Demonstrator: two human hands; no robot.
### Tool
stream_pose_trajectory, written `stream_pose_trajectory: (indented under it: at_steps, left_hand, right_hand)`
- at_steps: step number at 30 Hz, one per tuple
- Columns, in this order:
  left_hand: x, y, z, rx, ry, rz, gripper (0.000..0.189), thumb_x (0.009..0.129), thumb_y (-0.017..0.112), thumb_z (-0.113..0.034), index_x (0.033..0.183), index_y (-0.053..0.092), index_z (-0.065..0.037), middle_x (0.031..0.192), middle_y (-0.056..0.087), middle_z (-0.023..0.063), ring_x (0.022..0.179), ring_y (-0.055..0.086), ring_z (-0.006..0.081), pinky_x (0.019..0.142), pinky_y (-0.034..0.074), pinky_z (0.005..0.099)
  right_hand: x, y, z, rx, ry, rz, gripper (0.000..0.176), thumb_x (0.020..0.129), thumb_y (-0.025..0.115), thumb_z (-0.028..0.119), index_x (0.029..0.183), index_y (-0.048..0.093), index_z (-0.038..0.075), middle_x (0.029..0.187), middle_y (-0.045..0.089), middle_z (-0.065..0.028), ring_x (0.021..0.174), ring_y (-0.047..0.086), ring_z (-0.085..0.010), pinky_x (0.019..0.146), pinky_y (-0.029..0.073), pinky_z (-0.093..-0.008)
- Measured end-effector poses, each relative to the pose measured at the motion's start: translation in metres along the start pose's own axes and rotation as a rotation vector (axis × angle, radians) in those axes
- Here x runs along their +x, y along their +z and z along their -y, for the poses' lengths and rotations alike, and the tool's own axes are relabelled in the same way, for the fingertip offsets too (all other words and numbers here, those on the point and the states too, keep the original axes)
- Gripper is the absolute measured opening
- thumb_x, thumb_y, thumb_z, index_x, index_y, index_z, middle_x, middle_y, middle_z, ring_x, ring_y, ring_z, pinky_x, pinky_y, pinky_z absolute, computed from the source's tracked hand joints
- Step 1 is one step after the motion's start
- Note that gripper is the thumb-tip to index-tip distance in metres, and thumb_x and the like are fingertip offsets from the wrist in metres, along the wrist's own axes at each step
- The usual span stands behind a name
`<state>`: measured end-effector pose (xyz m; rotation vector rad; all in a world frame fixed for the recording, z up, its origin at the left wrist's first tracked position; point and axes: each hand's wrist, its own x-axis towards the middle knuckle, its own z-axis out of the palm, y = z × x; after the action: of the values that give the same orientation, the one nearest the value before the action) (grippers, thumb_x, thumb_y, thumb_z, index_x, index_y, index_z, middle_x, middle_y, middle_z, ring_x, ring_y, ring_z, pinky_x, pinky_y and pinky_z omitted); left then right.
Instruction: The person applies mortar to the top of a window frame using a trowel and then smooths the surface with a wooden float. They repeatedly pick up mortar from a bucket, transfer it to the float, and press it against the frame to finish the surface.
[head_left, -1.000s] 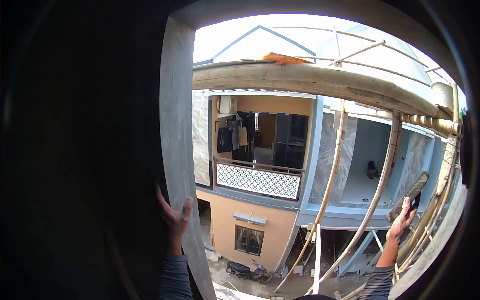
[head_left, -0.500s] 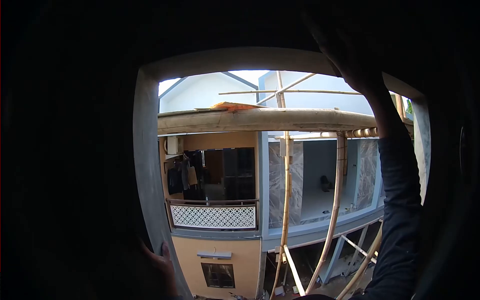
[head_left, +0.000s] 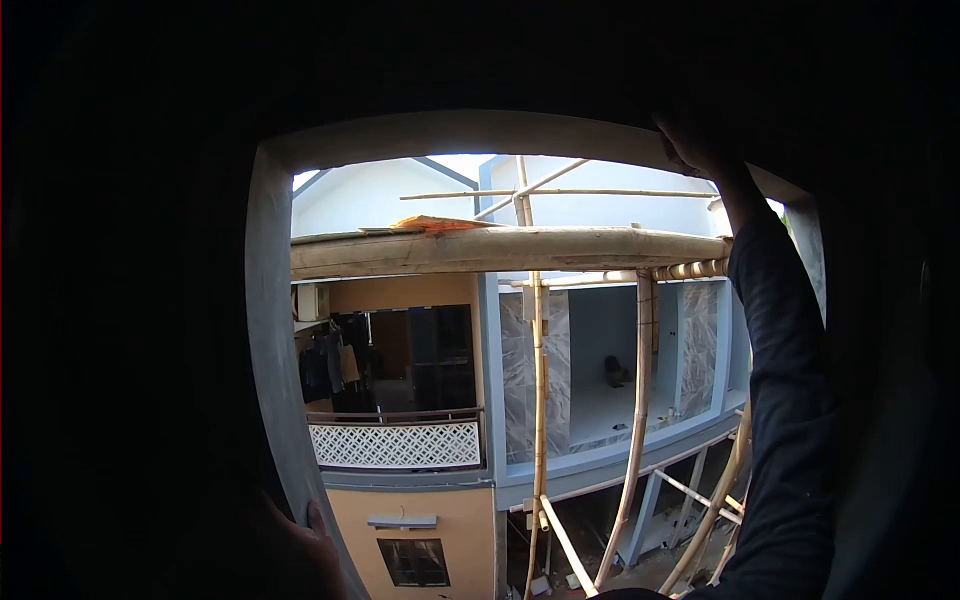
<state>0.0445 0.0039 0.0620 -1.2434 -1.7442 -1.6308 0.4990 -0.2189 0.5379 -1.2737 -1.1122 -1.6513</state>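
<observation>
Left hand [head_left: 300, 550] low on the left post of the window frame [head_left: 268, 340], flat against it, grip apart. Right hand [head_left: 700, 140] raised to the frame's top edge, in deep shadow; grip there impossible to tell. Dark sleeve [head_left: 790, 400] down the right side. Outside, bamboo poles [head_left: 538, 380] and a balcony [head_left: 395, 445].

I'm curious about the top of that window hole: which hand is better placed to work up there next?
Probably the right. The right hand is up at the opening's top edge, while the left hand sits low on its side edge.
</observation>
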Motion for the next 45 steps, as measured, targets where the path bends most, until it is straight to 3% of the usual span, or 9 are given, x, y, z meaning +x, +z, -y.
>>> stream_pose_trajectory:
  at_steps: [12, 14, 17, 20, 29, 32, 36, 40, 45]
  left_hand:
    - [-0.007, 0.014, 0.015, -0.024, 0.02, -0.038, 0.082, 0.08, 0.074, -0.019, 0.147, 0.027, -0.006, 0.149, 0.03, 0.0213, 0.138, 0.031, 0.0376, 0.113, 0.026, 0.0489]
    - [-0.002, 0.019, 0.021, 0.132, 0.112, -0.202, 0.08, 0.079, 0.071, -0.05, 0.14, 0.043, -0.007, 0.133, 0.046, 0.0287, 0.118, 0.05, 0.0431, 0.099, 0.041, 0.0538]
    - [0.003, 0.016, 0.022, -0.122, 0.227, -0.311, 0.083, 0.074, 0.077, -0.045, 0.14, 0.044, -0.008, 0.131, 0.046, 0.0305, 0.119, 0.046, 0.0482, 0.099, 0.036, 0.0597]
    - [0.0, 0.027, 0.025, -0.163, 0.155, -0.251, 0.079, 0.077, 0.075, -0.043, 0.14, 0.044, -0.008, 0.131, 0.046, 0.0305, 0.119, 0.047, 0.0483, 0.098, 0.037, 0.0596]
    - [-0.002, 0.009, 0.015, -0.016, 0.114, -0.207, 0.078, 0.078, 0.073, -0.043, 0.142, 0.042, -0.011, 0.134, 0.044, 0.0293, 0.119, 0.045, 0.0501, 0.098, 0.034, 0.063]
    - [-0.003, 0.03, 0.029, 0.06, 0.131, -0.219, 0.08, 0.079, 0.074, -0.033, 0.144, 0.035, -0.009, 0.142, 0.037, 0.0262, 0.128, 0.038, 0.0452, 0.104, 0.031, 0.0569]
    - [0.001, 0.01, 0.019, 0.002, 0.25, -0.349, 0.084, 0.074, 0.075, -0.049, 0.14, 0.044, -0.009, 0.134, 0.044, 0.0286, 0.12, 0.046, 0.0475, 0.098, 0.037, 0.0608]
    - [0.002, 0.028, 0.027, -0.112, 0.263, -0.379, 0.084, 0.074, 0.075, -0.051, 0.138, 0.045, -0.006, 0.132, 0.047, 0.0282, 0.119, 0.048, 0.0455, 0.099, 0.037, 0.0596]
    - [0.001, 0.028, 0.028, -0.107, 0.262, -0.37, 0.083, 0.075, 0.075, -0.051, 0.138, 0.046, -0.007, 0.133, 0.045, 0.0282, 0.12, 0.046, 0.0465, 0.099, 0.036, 0.0603]
  right_hand:
    - [-0.026, -0.009, 0.116, -0.261, -0.391, -0.449, 0.042, 0.093, 0.056, 0.041, 0.129, 0.055, 0.02, 0.102, 0.065, -0.012, 0.088, 0.066, -0.0282, 0.077, 0.054, -0.0442]
    - [-0.036, -0.002, 0.088, -0.382, -0.311, -0.503, 0.038, 0.092, 0.058, 0.041, 0.124, 0.059, 0.021, 0.1, 0.065, -0.01, 0.086, 0.066, -0.0279, 0.074, 0.055, -0.0438]
    - [-0.039, -0.046, 0.01, -0.056, 0.364, 0.191, 0.045, 0.092, 0.051, 0.048, 0.124, 0.057, 0.016, 0.104, 0.066, -0.0099, 0.092, 0.066, -0.0263, 0.077, 0.055, -0.0431]
    - [-0.046, -0.02, -0.121, -0.725, 0.224, -0.184, 0.052, 0.092, 0.051, 0.049, 0.132, 0.051, 0.015, 0.118, 0.061, -0.0133, 0.102, 0.063, -0.0303, 0.086, 0.051, -0.0452]
    - [-0.03, 0.009, 0.097, -0.187, -0.278, -0.494, 0.052, 0.092, 0.059, 0.036, 0.141, 0.043, 0.029, 0.126, 0.055, -0.0091, 0.103, 0.061, -0.0294, 0.075, 0.056, -0.0432]
    - [-0.051, -0.014, 0.112, -0.164, -0.049, -0.198, 0.053, 0.092, 0.058, 0.039, 0.142, 0.041, 0.03, 0.129, 0.054, -0.0084, 0.108, 0.058, -0.032, 0.076, 0.056, -0.0438]
    - [-0.054, -0.035, -0.025, -0.148, 0.301, 0.008, 0.057, 0.092, 0.042, 0.06, 0.136, 0.05, 0.025, 0.101, 0.068, -0.0109, 0.091, 0.068, -0.0229, 0.079, 0.053, -0.041]
    - [-0.062, -0.056, -0.198, -0.251, 0.355, 0.131, 0.053, 0.093, 0.046, 0.049, 0.14, 0.043, 0.025, 0.136, 0.05, -0.011, 0.12, 0.053, -0.0308, 0.094, 0.046, -0.0489]
    - [-0.06, -0.049, -0.144, -0.28, 0.298, -0.112, 0.053, 0.092, 0.052, 0.046, 0.136, 0.048, 0.017, 0.127, 0.057, -0.0133, 0.115, 0.057, -0.0308, 0.094, 0.047, -0.0459]
